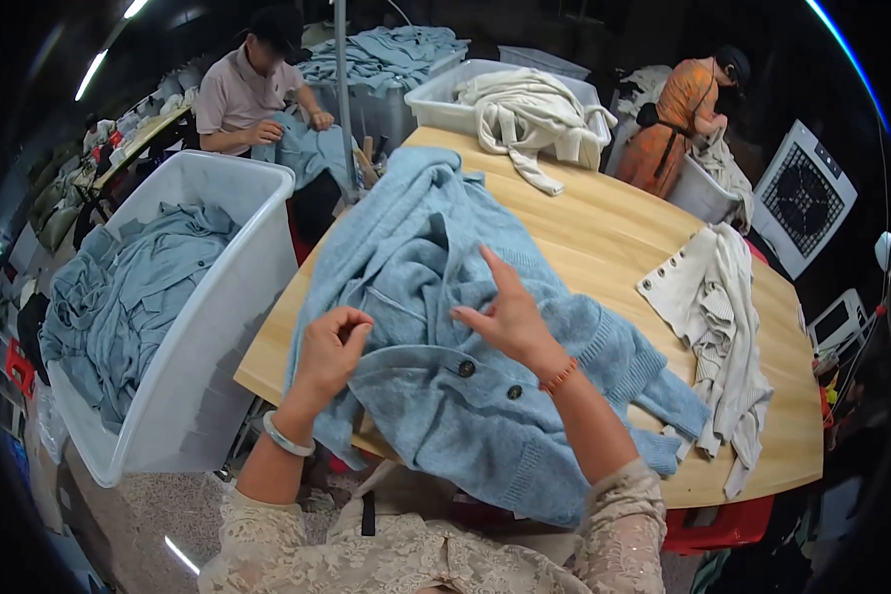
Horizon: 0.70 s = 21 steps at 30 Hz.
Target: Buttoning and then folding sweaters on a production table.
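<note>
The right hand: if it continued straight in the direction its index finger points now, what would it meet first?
Probably the light blue cardigan: the right hand points forward and to the left, over its bunched folds. Depth is unclear in this view, so it may be touching them.

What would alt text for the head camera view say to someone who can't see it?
A person's left hand, fingers curled, and right hand, thumb and forefinger spread, are over a light-blue knit cardigan on a wood-grain table. A cream knit garment lies at right; a white tub of blue knitwear stands at left. Beyond, a co-worker holds blue fabric.
</note>
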Motion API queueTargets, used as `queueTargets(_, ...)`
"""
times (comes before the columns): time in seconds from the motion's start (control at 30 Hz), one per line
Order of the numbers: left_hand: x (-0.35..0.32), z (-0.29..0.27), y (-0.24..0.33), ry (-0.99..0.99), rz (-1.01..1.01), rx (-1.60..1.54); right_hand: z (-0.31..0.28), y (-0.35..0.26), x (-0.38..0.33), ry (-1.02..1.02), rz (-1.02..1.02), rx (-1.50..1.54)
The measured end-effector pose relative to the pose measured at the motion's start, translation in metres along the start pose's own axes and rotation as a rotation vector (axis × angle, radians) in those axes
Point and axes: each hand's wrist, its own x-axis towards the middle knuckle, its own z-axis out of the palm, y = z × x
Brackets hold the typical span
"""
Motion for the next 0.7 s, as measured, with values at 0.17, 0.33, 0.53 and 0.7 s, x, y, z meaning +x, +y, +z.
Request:
queueTargets(0.17, 0.012, -0.003, -0.024, 0.335, 0.249, 0.470, 0.046, 0.030, 0.058, -0.054, 0.139, 0.089)
queueTargets(0.33, 0.015, -0.017, -0.053, 0.099, 0.091, 0.275, 0.010, 0.009, 0.038, -0.116, -0.067, 0.055)
queueTargets(0.53, 0.002, 0.012, 0.054, -0.025, 0.461, -0.337, -0.016, -0.102, -0.028, -0.164, -0.109, 0.309)
queueTargets(0.7, -0.011, 0.067, 0.092, -0.143, 0.734, -0.304, -0.023, -0.056, -0.042, -0.200, 0.094, 0.243)
